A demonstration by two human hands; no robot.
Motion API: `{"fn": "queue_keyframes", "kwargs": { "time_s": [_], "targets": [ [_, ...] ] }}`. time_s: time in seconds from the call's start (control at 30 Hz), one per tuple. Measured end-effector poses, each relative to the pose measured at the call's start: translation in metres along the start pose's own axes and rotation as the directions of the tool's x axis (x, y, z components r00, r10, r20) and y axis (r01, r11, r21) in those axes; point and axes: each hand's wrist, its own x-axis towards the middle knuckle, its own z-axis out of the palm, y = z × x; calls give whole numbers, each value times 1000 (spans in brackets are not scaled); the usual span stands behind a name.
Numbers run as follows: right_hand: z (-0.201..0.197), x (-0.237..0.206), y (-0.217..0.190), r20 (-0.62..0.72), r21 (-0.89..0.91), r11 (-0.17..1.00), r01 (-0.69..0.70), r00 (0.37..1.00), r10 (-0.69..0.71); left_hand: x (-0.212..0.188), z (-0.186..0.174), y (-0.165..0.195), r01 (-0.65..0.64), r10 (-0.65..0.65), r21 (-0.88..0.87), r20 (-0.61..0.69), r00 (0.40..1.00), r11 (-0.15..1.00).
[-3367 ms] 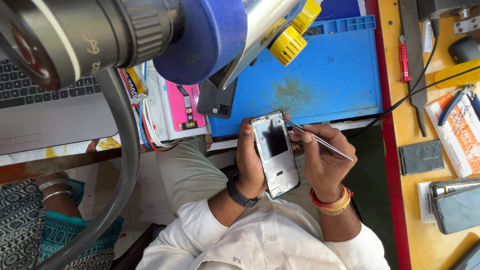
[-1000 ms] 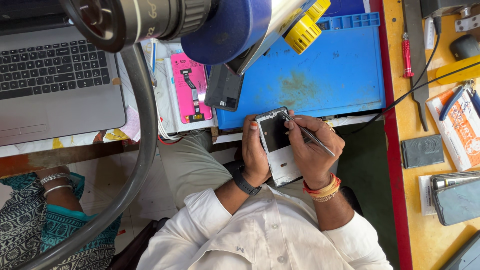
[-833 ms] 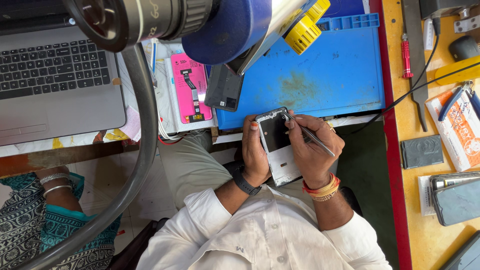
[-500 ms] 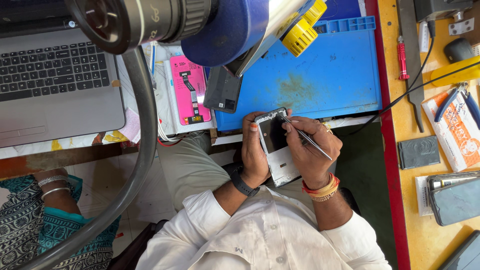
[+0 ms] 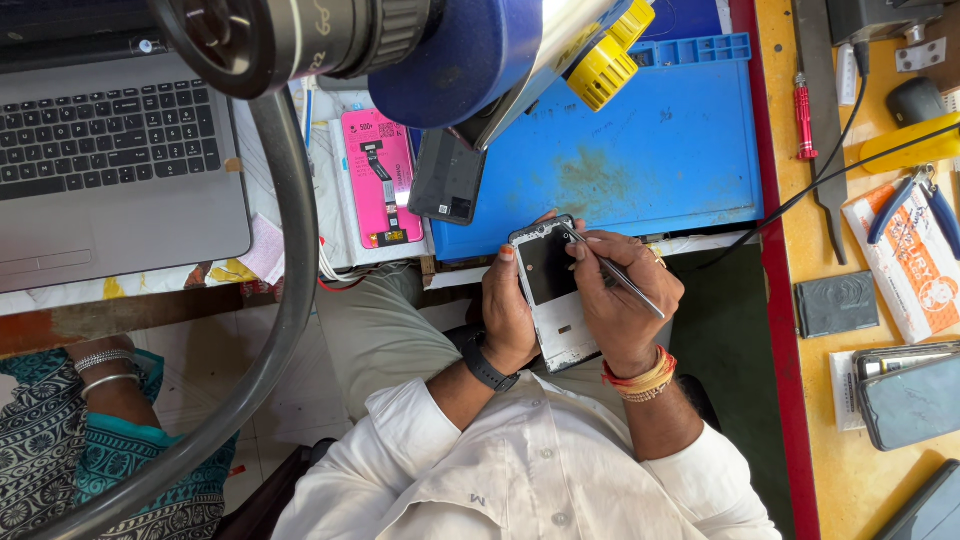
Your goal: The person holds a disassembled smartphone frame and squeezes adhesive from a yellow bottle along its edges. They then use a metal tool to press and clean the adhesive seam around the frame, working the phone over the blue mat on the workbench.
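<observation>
Left hand (image 5: 508, 312) wrapped around the opened phone (image 5: 553, 292), held over my lap at the near edge of the blue mat (image 5: 650, 150). Right hand (image 5: 622, 300) pinching tweezers (image 5: 612, 272), tips at the phone's far end. Back is off, insides exposed; nothing lifted out yet.

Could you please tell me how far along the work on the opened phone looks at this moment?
Done: the phone already lies open, its inner frame exposed. In hand: the left hand cradles it while the right hand puts tweezers to its upper end. Left: the phone remains open, and a dark panel lies apart on the blue mat.
</observation>
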Motion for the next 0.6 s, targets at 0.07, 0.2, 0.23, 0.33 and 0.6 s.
{"fn": "queue_keyframes", "kwargs": {
  "time_s": [0.07, 0.2, 0.23, 0.33, 0.6],
  "targets": [
    [0, 0, 1, 4, -22, 1000, 8, 1000, -8, 0, 0, 1, 9, -10, -14, -10, 1000, 1000],
    [1, 0, 1, 2, -23, 1000, 10, 1000, -10, 0, 1, 1, -3, 3, -6, 0, 1000, 1000],
    [0, 0, 1, 11, -21, 1000, 20, 1000, -20, 0, 1, 1, -3, 3, 1, 2, 1000, 1000],
    [0, 1, 1, 19, -33, 999, 37, 999, -36, 0, 1, 1, -8, 8, 20, 10, 1000, 1000],
    [1, 0, -1, 2, -25, 1000, 6, 1000, -6, 0, -1, 0, -10, 11, 46, -6, 1000, 999]
  ]
}}
